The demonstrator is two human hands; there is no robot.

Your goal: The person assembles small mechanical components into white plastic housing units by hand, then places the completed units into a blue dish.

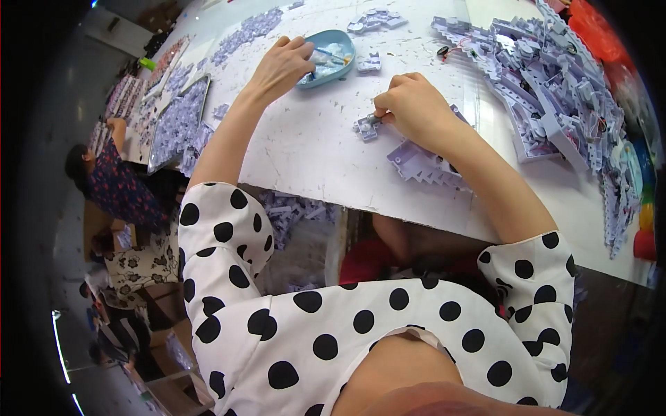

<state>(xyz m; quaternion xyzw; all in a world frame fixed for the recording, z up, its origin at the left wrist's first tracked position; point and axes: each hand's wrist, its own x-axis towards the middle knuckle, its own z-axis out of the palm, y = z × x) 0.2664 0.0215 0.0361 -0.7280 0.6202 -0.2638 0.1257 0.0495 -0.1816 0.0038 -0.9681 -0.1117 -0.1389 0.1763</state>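
Observation:
My left hand (283, 68) is at the left side of a shallow light-blue dish (349, 43), fingers curled in over its rim. Inside the dish lie whitish bits and a thin blue stick (327, 55); whatever the fingertips pinch is hidden. My right hand (418, 107) has thumb and forefinger closed on a small pale-lilac plastic part (365, 129) at the tabletop. Just below that hand lies a row of larger lilac plastic housings (416, 163), partly covered by my wrist. A single small lilac piece (369, 64) sits right of the dish.
A large heap of lilac housings (548, 97), some with wires, fills the right of the white table (305, 145). Small parts lie at the far edge (378, 21) and far left (246, 35). A loaded tray (182, 118) stands left, near another person (121, 184).

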